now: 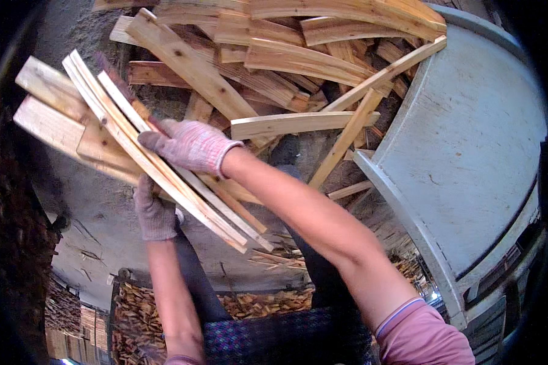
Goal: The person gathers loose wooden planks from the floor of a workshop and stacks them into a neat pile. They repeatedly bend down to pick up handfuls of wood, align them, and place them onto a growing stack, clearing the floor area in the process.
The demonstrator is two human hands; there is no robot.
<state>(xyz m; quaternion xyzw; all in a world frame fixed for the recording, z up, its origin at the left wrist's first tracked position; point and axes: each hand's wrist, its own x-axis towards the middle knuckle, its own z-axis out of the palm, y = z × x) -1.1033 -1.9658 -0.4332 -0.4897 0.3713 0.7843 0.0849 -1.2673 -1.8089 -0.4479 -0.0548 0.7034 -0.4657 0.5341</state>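
My right hand (pixel 195 146), in a pinkish knitted glove, is closed over several thin wooden slats (pixel 143 159) that lean diagonally in front of me. My left hand (pixel 154 213), in a greyish glove, grips from below at the near side of the same bundle; its fingertips are partly hidden behind the wood. Under and beyond the slats, wider wooden boards (pixel 53 129) stick out to the left. Whether the left hand holds those boards too, I cannot tell.
A loose heap of wooden boards (pixel 310 58) lies ahead, with single pieces (pixel 347 139) crossing at its near edge. On the right stands a grey-blue metal chute or tray (pixel 469 140) with raised rims. Wood scraps (pixel 256 302) lie below, near my legs.
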